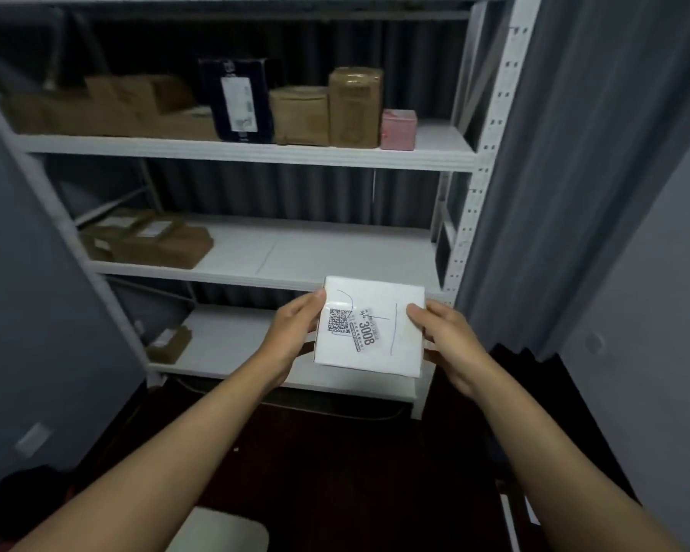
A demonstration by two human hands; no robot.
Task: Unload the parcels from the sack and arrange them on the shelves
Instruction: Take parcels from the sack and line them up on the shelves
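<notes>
A parcel (369, 326) sits between both hands before the shelves (255, 153), which hold boxes (299, 115).

The room is dim, with soft light from above and in front that brightens the white parcel (369, 326) and the white shelf boards (248, 151), while the floor (335, 464) at 6 o'clock sinks into near black; the top shelf's back is deep in shadow. Boxes at 10 o'clock are smeared and soft; the wide lens bends the shelf posts (490, 125) outward at 3 and 9 o'clock.
</notes>
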